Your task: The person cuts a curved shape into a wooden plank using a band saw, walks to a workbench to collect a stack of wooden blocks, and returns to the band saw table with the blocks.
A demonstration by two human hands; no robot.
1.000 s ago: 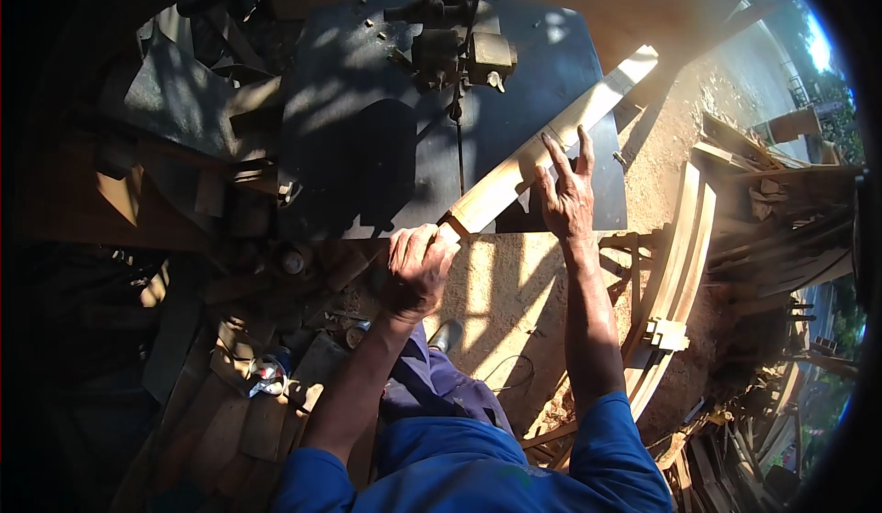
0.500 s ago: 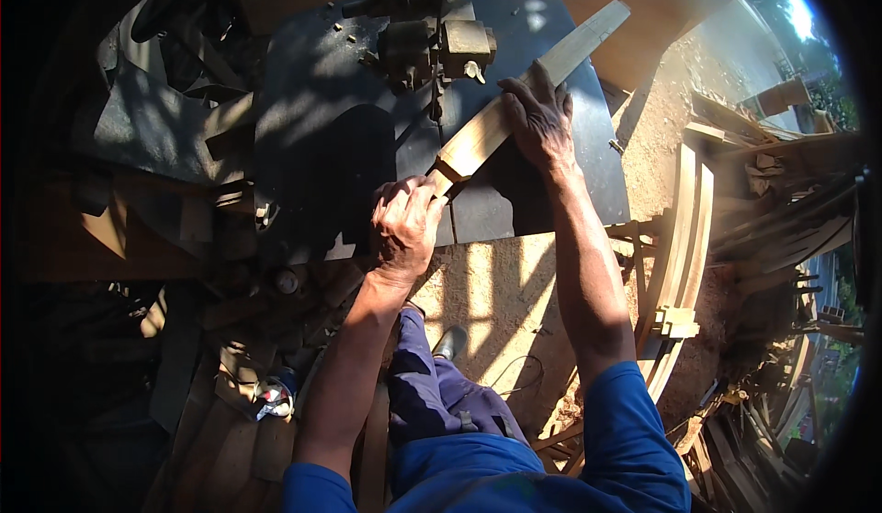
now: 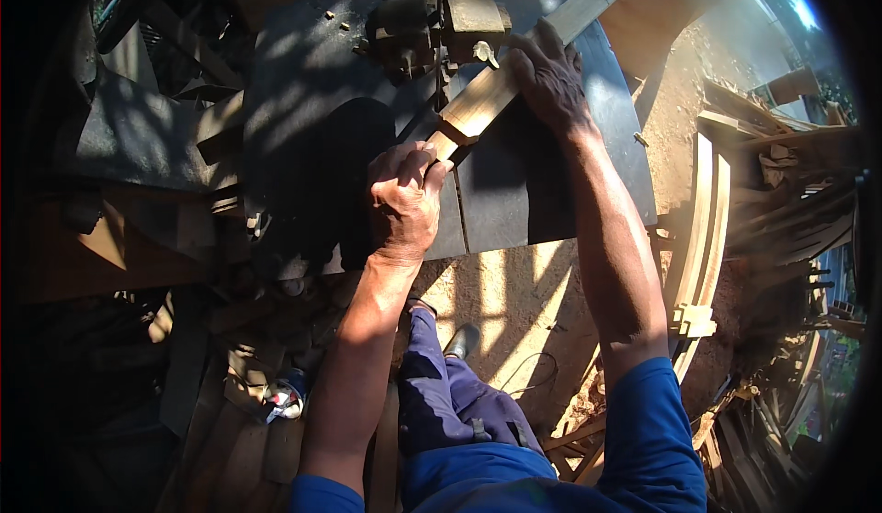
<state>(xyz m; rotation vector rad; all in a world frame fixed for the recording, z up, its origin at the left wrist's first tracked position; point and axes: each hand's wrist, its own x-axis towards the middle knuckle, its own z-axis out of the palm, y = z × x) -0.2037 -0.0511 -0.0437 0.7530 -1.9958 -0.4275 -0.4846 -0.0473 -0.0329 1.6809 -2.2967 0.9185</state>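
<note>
A pale wooden bar [image 3: 485,101] with a narrower, stepped near end lies slantwise over the dark saw table [image 3: 308,72], its far end pointing up to the right. My left hand [image 3: 404,199] is closed round the narrow near end. Farther along, my right hand [image 3: 554,79] grips the bar from above, fingers wrapped over its edge. Close to the left side of the bar are the thin saw blade [image 3: 441,72] and its blocky metal guide [image 3: 401,37]. Whether the blade touches the wood, I cannot tell.
Small offcuts [image 3: 344,26] lie on the table's far left. Long curved boards [image 3: 700,224] stand at the right, beside heaped timber [image 3: 790,173]. Scrap wood and a small container [image 3: 287,395] are at the lower left. My shoe [image 3: 462,340] is on the sandy ground.
Both hands have carried the bar forward, away from me, so its stepped shoulder is nearer the blade guide. The grip of each hand looks the same. The view has shifted slightly.
</note>
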